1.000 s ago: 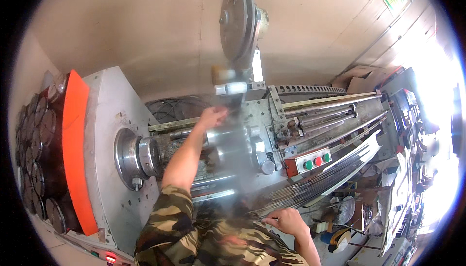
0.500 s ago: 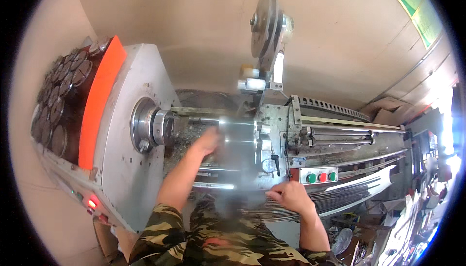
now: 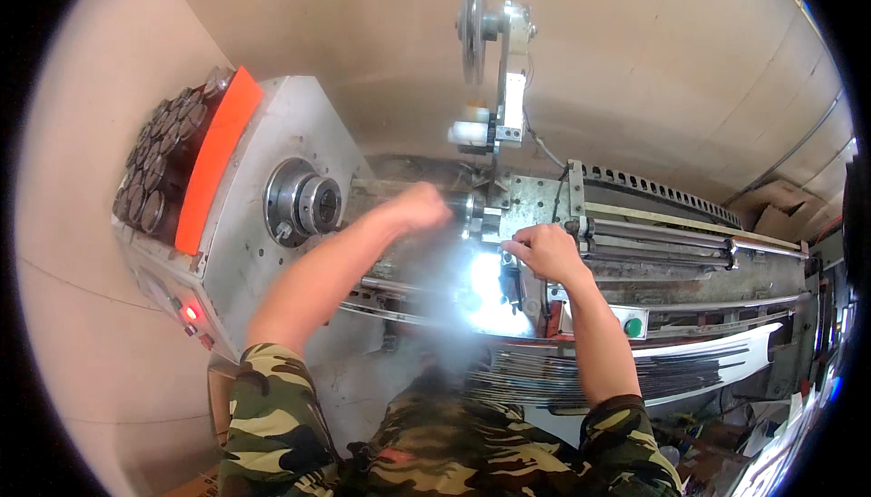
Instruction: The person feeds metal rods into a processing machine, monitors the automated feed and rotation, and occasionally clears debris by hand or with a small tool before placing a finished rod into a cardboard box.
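Observation:
My left hand [image 3: 420,208], closed and a little blurred, is at the metal cylinder [image 3: 467,214] on the carriage's left side; anything inside its fingers is hidden. Beside the carriage plate [image 3: 540,196], my right hand [image 3: 548,250] has curled fingers, with the thumb pointing left toward the metal fitting [image 3: 491,225]. I cannot make out what, if anything, it grips. A round chuck [image 3: 319,205] projects from the machine's grey headstock [image 3: 313,125], left of both hands. Below the fitting, white glare and a hazy smear hide part of the carriage and a black lever [image 3: 515,290].
Round metal discs [image 3: 159,152] fill a tray behind an orange strip [image 3: 218,161] on the headstock. A wheel [image 3: 473,25] stands on an upright arm. Rails [image 3: 671,248] run right. Thin dark rods [image 3: 599,375] lie along the front. My right forearm partly covers a button panel [image 3: 626,323].
Both hands have moved up and away from me; the right went from in front of the carriage to beside its fitting. The view has shifted, and bright glare has appeared below the fitting.

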Action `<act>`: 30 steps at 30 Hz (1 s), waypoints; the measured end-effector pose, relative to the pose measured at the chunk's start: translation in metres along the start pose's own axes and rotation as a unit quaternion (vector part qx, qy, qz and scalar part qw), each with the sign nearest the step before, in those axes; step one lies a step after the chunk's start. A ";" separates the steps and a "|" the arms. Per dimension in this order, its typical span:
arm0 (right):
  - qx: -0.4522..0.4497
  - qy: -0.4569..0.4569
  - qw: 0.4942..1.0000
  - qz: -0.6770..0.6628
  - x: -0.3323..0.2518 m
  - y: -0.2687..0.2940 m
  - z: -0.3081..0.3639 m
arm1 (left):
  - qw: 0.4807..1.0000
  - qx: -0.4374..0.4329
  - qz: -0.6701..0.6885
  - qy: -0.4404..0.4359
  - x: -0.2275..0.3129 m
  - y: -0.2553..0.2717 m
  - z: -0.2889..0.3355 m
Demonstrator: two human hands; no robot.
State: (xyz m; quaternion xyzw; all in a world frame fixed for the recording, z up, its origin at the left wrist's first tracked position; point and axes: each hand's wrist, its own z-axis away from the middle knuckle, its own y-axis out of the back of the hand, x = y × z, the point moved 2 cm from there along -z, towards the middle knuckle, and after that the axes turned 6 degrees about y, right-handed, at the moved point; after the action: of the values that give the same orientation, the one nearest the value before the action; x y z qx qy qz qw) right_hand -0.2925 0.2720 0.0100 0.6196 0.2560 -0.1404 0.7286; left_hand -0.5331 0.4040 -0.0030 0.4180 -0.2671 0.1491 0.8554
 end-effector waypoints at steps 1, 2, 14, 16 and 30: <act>0.019 0.007 1.000 -0.005 0.006 -0.003 -0.005 | 1.000 0.009 -0.026 0.009 0.012 -0.008 -0.004; 0.036 0.017 0.999 -0.011 0.008 -0.008 -0.012 | 1.000 0.006 -0.007 0.004 0.019 -0.012 -0.001; 0.074 -0.011 0.997 -0.026 0.021 -0.010 -0.029 | 0.994 0.087 0.023 -0.070 -0.004 -0.017 0.026; 0.079 -0.020 0.996 -0.020 0.025 -0.013 -0.028 | 0.976 0.183 0.002 -0.114 0.006 -0.021 0.040; 0.173 0.013 0.983 -0.066 0.036 -0.018 -0.024 | 0.875 0.142 -0.391 -0.248 0.042 -0.017 0.044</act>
State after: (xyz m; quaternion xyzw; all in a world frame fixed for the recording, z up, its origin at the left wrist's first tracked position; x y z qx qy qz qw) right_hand -0.2768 0.2963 -0.0266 0.7197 0.2775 -0.2227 0.5962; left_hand -0.5056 0.3601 0.0334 0.6283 -0.2614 -0.2702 0.6811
